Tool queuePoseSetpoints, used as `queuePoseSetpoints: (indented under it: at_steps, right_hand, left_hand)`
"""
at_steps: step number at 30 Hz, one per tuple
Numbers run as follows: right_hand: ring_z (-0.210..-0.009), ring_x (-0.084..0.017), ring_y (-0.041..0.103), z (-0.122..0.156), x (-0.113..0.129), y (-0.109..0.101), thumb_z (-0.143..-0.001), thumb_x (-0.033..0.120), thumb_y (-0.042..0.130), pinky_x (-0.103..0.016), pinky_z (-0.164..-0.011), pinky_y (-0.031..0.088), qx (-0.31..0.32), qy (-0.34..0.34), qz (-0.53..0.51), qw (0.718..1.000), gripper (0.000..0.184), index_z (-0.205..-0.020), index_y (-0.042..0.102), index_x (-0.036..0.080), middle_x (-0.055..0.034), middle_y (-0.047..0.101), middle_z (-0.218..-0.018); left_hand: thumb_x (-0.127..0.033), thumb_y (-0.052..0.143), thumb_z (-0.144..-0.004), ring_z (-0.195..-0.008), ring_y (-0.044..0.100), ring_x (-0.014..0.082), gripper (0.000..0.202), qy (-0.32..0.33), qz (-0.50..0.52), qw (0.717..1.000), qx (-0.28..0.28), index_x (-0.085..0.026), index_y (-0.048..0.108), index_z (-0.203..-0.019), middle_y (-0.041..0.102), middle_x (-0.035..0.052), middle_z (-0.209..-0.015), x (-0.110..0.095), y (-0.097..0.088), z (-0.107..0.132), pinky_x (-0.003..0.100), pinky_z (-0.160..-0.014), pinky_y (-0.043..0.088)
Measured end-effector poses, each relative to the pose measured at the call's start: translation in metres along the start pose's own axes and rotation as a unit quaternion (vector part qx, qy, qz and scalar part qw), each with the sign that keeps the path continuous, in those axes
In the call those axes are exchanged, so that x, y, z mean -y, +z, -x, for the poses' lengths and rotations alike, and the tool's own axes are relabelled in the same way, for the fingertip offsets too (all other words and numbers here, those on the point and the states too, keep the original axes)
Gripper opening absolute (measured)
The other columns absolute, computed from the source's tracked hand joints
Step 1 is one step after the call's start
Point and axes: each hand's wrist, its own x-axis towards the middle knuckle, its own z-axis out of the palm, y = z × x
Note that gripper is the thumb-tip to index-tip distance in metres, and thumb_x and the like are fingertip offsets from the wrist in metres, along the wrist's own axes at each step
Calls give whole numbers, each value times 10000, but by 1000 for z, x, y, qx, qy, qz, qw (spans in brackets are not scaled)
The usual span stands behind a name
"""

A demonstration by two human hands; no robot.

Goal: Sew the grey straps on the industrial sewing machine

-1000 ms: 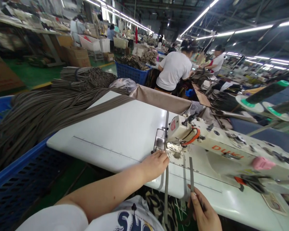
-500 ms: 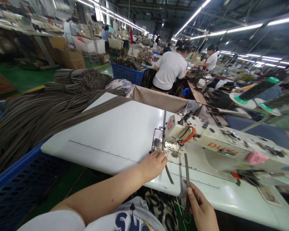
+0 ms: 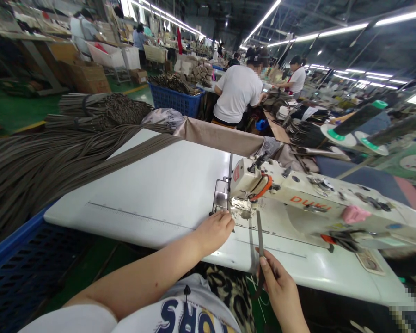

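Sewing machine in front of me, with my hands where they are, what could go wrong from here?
Your left hand is close to the stitching end of the sewing machine, so it might get nipped if it slips forward. The dark strip in your right hand has a loose upper end that could bend or twist. The long strips lying across the table's left side might slide or tangle if bumped.

Rests left hand (image 3: pixel 214 232) at six o'clock on a narrow strip (image 3: pixel 230 165) beside the sewing machine (image 3: pixel 308 194) at three; pinches second strip (image 3: pixel 260 231) in right hand (image 3: pixel 280 281) at five; has long strips (image 3: pixel 38 162) at nine.
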Motion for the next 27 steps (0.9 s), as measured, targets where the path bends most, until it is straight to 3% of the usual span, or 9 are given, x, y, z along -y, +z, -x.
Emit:
queuePoseSetpoints:
  at_steps: [5, 12, 20, 27]
  right_hand:
    - [-579, -187, 590, 3, -3, 1, -866, 774, 523, -277, -522, 493, 34, 31, -29, 999, 766, -1252, 731, 146, -38, 679, -688]
    - [-595, -201, 604, 3, -9, 7, -868, 751, 549, -296, -558, 512, 33, 30, -47, 998, 741, -1248, 733, 143, -37, 668, -664]
    - [-673, -219, 646, 2, 1, 10, -896, 720, 542, -320, -683, 550, 29, 6, -64, 998, 707, -1246, 729, 135, -54, 703, -720]
    - [-623, -213, 622, 4, 1, 12, -906, 702, 552, -316, -635, 534, 40, 1, -80, 996, 682, -1250, 730, 140, -39, 672, -660]
  left_hand:
    - [-208, 551, -1023, -1161, 622, 236, 126, -3, 16, 1000, -9, -131, 632, -1080, 630, 136, -1201, 1, 5, 0, 398, -1144, 453]
    - [-111, 507, -1011, -1233, 603, 223, 189, -22, 28, 999, -8, -115, 650, -1136, 647, 135, -1260, 3, 2, 2, 385, -1207, 397]
    - [-51, 460, -982, -1465, 432, 230, 343, -96, 115, 988, -33, -168, 626, -1258, 630, 92, -1391, 18, 11, 0, 471, -1272, 297]
    - [-52, 424, -987, -1501, 382, 255, 389, -127, 135, 983, -15, -187, 584, -1316, 577, 81, -1474, 25, 16, -5, 501, -1254, 310]
